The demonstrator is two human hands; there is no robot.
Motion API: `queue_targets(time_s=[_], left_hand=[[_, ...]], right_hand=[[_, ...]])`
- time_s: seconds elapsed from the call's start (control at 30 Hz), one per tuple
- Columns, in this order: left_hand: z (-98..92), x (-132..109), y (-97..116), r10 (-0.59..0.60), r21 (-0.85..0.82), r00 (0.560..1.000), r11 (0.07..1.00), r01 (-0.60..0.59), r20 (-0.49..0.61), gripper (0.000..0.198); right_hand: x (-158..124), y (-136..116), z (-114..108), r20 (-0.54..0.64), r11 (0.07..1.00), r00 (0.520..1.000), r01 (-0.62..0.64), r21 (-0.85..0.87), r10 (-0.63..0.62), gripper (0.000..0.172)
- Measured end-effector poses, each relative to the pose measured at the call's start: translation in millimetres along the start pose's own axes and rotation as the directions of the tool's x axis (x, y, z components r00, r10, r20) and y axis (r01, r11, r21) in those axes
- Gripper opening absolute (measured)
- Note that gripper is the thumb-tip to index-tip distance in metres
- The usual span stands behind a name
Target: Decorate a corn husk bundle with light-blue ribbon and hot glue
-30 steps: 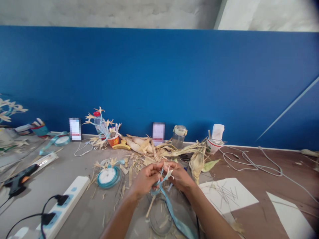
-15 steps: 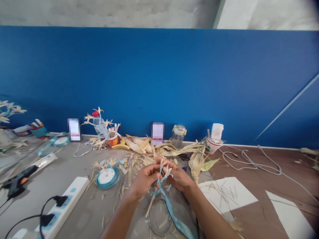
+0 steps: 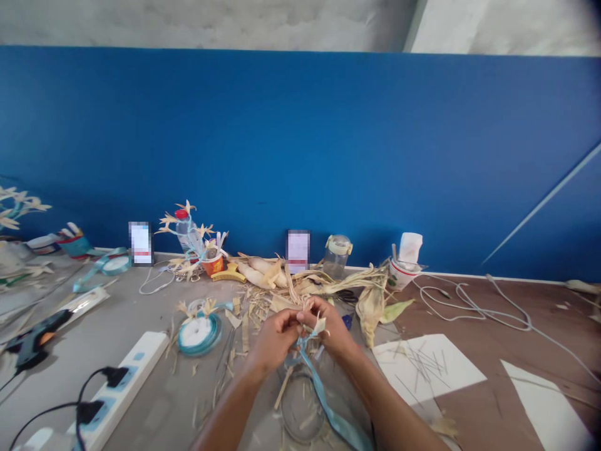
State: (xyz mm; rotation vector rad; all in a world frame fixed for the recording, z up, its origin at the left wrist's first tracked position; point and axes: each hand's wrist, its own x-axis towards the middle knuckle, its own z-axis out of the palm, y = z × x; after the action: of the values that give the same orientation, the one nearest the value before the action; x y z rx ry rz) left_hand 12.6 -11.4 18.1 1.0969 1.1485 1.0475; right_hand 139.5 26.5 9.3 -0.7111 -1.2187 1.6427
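- My left hand [image 3: 276, 341]: thumb and fingertips pinched on the stem of a husk-flower sprig [image 3: 320, 326].
- My right hand [image 3: 332, 331]: fingers curled and pinching the same sprig near its upper end, touching the left.
- Sprig: pale petals, blue-wrapped stem, held between both hands above the tabletop [image 3: 176, 401].
- Blue ribbon [image 3: 320, 383]: trailing down from the sprig between my forearms.
- Ribbon spool [image 3: 197, 332]: white centre, lying left of my hands; lettering too small to read.
- White paper [image 3: 462, 369]: to the right, thin dark sticks [image 3: 425, 369] strewn across it.
- Red cup [image 3: 215, 267]: beyond the spool, yellowish print, illegible.
- White cup [image 3: 399, 277]: red-rimmed, green mark, wording illegible.
- Two phones [image 3: 141, 244] [image 3: 298, 252]: upright by the blue partition [image 3: 300, 138], screens blurred into blocks.
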Motion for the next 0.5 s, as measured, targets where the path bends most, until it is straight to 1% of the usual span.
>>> queue_targets(time_s=[0.1, 0.17, 0.23, 0.37, 0.5], left_hand=[[-2.1, 0.6, -3.8, -0.006, -0.146, 1.000, 0.989, 0.010, 0.026, 0.030], [-3.2, 0.7, -4.3, 0.008, -0.244, 0.999, 0.970, 0.001, 0.036, 0.032], [-3.5, 0.1, -3.1, 0.013, -0.302, 0.999, 0.953, 0.003, 0.053, 0.032], [-2.4, -1.9, 0.6, 0.013, -0.312, 0.998, 0.950, 0.007, 0.062, 0.028], [-2.0, -2.1, 1.3, 0.017, -0.304, 0.996, 0.953, 0.011, 0.089, 0.028]], right_hand=[[2.3, 3.9, -6.7, -0.013, 0.999, 0.999, -0.042, 0.014, 0.042, 0.024], [3.9, 6.6, -9.9, -0.029, 0.999, 0.999, -0.043, 0.024, 0.043, 0.022], [4.8, 7.5, -10.7, -0.024, 0.998, 0.999, -0.044, 0.055, 0.046, 0.020], [4.7, 6.6, -9.3, -0.011, 0.991, 0.999, -0.044, 0.125, 0.046, 0.017], [3.4, 5.6, -9.7, 0.019, 0.989, 0.998, -0.069, 0.134, 0.067, 0.015]])
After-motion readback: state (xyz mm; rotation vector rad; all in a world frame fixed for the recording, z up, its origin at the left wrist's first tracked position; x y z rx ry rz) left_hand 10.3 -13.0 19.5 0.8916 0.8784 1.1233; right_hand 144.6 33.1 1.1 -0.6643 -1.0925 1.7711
